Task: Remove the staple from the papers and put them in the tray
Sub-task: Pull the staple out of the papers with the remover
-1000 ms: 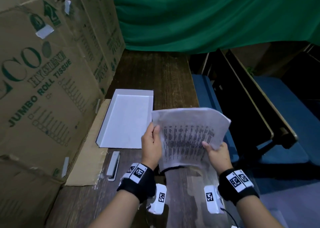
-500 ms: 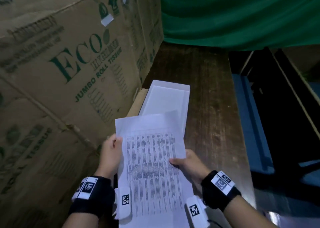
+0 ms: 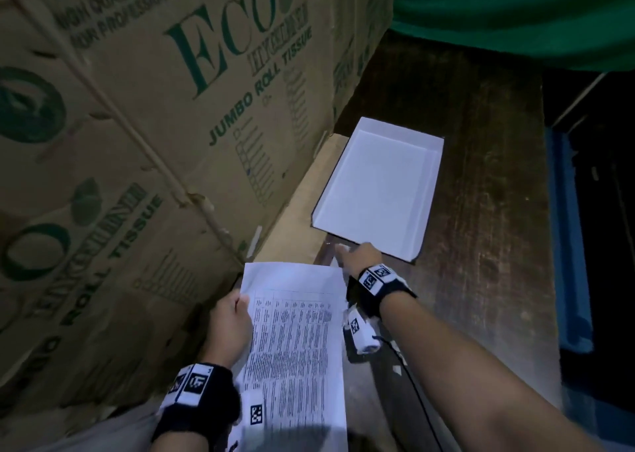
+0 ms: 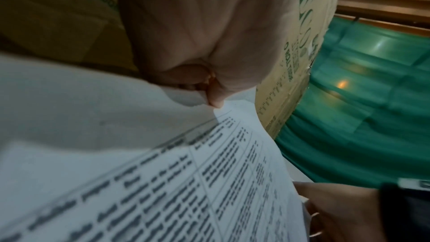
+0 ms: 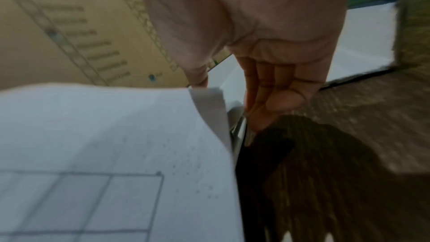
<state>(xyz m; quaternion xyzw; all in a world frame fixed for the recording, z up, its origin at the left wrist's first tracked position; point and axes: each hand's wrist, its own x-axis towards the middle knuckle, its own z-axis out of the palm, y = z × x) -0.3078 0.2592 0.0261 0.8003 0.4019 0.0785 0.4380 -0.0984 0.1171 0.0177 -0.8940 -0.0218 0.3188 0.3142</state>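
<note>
The printed papers [image 3: 292, 341] lie low at the near left, and my left hand [image 3: 240, 302] pinches their left edge, thumb on top [image 4: 214, 98]. My right hand [image 3: 343, 254] is off the papers, stretched forward past their top right corner. Its fairly straight fingers [image 5: 260, 109] touch a white and metal tool [image 5: 236, 115] lying on the wooden table just before the white tray [image 3: 378, 190]; the thumb is on the tool's other side. The tray holds nothing. The staple itself cannot be made out.
Large printed cardboard boxes [image 3: 144, 135] wall off the left side, with a cardboard flap [image 3: 302, 190] beside the tray. The wooden table [image 3: 488, 211] runs right to its edge; beyond are blue seats [image 3: 570, 245] and a green curtain [image 3: 515, 11] at the back.
Both hands held the papers before. My right hand has let go and reached forward to the white tool near the tray, while the left hand keeps the papers, now lower and closer.
</note>
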